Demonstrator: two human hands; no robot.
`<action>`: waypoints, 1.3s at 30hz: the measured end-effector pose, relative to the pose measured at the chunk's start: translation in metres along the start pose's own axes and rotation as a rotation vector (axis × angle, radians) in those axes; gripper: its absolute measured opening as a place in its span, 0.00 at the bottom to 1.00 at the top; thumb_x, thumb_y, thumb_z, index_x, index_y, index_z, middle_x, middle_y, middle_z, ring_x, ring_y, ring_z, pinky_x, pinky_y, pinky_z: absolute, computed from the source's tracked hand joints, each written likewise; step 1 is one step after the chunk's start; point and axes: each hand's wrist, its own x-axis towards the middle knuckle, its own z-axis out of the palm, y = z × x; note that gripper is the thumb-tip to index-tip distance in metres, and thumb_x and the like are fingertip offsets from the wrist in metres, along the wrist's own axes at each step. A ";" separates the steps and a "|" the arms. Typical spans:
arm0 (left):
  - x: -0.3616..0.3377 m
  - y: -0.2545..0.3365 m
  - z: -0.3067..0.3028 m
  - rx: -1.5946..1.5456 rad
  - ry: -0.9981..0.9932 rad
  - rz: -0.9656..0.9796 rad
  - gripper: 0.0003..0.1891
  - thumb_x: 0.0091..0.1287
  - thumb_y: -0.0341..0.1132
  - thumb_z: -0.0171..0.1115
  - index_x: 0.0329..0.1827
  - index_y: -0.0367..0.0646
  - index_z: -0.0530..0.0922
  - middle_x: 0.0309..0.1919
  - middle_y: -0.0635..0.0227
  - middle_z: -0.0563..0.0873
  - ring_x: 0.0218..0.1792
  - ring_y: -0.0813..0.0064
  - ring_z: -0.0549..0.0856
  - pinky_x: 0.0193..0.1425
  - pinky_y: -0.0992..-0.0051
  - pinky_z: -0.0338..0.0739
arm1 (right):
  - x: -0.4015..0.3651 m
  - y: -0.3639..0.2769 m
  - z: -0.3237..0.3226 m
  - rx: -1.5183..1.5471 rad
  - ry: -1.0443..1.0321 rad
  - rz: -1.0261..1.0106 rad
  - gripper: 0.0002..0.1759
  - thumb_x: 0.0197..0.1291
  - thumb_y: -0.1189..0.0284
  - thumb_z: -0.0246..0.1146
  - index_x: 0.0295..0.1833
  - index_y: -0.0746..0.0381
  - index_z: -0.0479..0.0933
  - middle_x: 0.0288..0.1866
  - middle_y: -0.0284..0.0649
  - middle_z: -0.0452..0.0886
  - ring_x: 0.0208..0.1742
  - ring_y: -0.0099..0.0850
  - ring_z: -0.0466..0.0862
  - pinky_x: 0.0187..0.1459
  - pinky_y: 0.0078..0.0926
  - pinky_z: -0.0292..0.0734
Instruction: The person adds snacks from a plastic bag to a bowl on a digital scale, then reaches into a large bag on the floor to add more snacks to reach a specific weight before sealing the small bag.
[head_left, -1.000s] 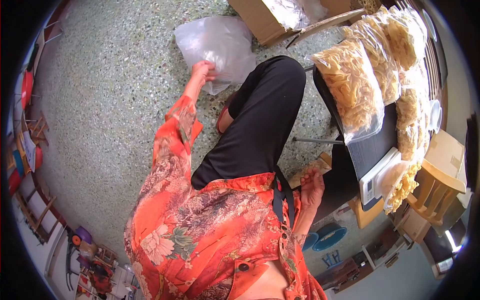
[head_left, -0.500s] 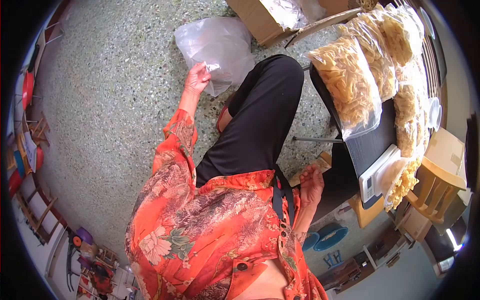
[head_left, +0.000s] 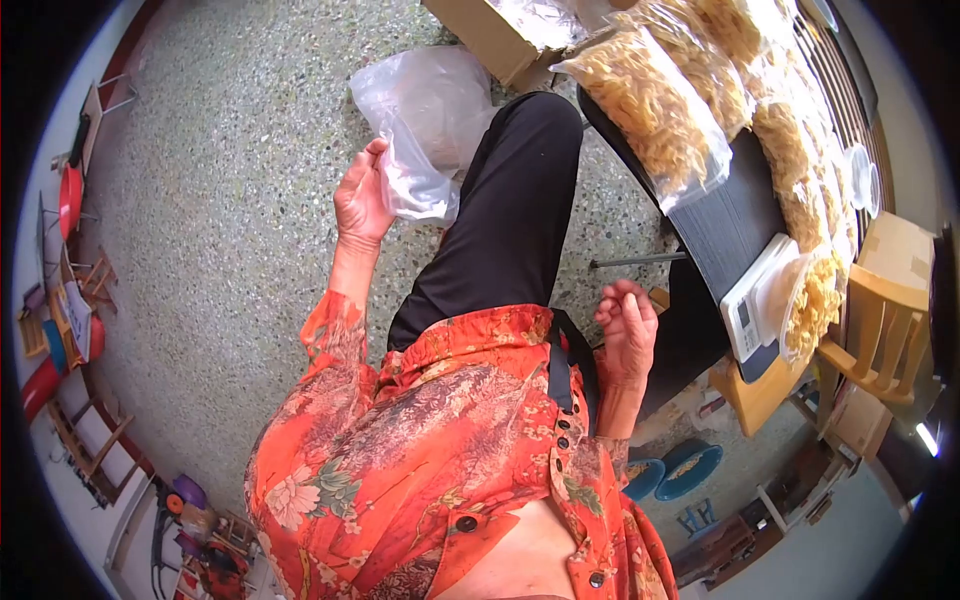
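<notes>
A translucent plastic bag (head_left: 430,105) lies partly on the speckled floor, its near edge raised and puffed against my left hand (head_left: 362,205). The fingers of that hand are bent at the bag's edge and appear to grip it, though the contact is partly hidden. My right hand (head_left: 627,330) is held palm up over my right thigh, fingers loosely curled and the thumb apart, with nothing visible in it. To its right, on the dark table (head_left: 725,225), a white scale (head_left: 745,312) carries a clear container of yellowish pieces (head_left: 815,305).
Filled bags of yellowish dried pieces (head_left: 650,105) crowd the table's far side. An open cardboard box (head_left: 485,40) stands ahead on the floor. A wooden chair (head_left: 880,340) is at the right, with blue basins (head_left: 690,470) behind on the floor.
My left hand has moved down and slightly left, turning, and the bag's near edge has come nearer and lifted. My right hand has risen slightly and turned palm up.
</notes>
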 end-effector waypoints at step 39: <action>-0.042 -0.123 0.101 0.721 -0.306 -0.272 0.16 0.69 0.41 0.70 0.51 0.39 0.84 0.37 0.73 0.88 0.34 0.85 0.83 0.38 0.82 0.78 | 0.024 0.023 0.033 -0.341 -0.047 -0.490 0.13 0.73 0.71 0.62 0.57 0.65 0.84 0.32 0.29 0.84 0.31 0.16 0.79 0.33 0.16 0.76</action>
